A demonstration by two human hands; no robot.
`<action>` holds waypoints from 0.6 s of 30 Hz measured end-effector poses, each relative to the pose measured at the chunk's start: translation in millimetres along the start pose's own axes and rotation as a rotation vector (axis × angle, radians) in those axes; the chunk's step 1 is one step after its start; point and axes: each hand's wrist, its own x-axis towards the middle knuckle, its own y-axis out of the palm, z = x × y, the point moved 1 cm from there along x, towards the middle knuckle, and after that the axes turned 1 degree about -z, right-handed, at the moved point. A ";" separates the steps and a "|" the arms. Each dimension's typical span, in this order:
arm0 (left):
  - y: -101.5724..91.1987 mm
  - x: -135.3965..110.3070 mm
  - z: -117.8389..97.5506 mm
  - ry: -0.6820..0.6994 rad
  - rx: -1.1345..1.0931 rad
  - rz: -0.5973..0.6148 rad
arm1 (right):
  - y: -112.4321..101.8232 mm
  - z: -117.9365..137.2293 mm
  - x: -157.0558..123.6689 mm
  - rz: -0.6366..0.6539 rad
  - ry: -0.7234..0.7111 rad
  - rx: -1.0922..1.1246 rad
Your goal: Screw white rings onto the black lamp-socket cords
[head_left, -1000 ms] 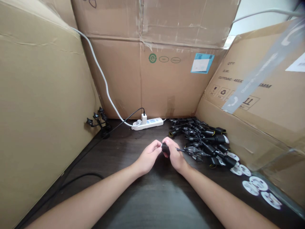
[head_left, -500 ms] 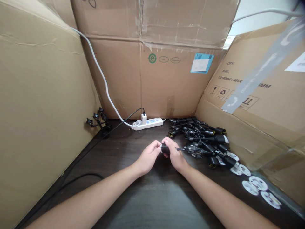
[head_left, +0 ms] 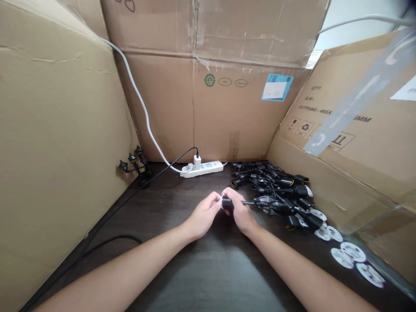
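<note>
From the dark tabletop [head_left: 152, 203] between cardboard cartons [head_left: 162, 104], my left hand [head_left: 204, 215] and right hand [head_left: 239, 211] grip what looks like a black plug [head_left: 226, 203], just beside a heap of black power cords [head_left: 279, 190].

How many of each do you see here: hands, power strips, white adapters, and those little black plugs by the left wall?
Hands: 2 (left hand, right hand)
Power strips: 1 (white power strip)
Adapters: 1 (white adapter)
Small plugs: 3 (black plugs)
Total: 7
</note>
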 end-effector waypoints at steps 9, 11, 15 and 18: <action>1.1 0.3 -0.1 -0.016 0.021 0.013 | 0.8 -3.5 0.9 -0.038 0.028 -0.070; 1.4 1.2 0.9 0.005 0.016 0.029 | 0.5 -5.4 1.6 -0.040 0.017 -0.038; 2.6 2.3 3.6 0.017 0.035 0.053 | -0.6 -7.7 2.3 -0.061 0.007 0.028; 3.1 1.9 4.8 0.020 0.069 0.058 | -1.0 -7.5 1.8 -0.058 0.021 0.039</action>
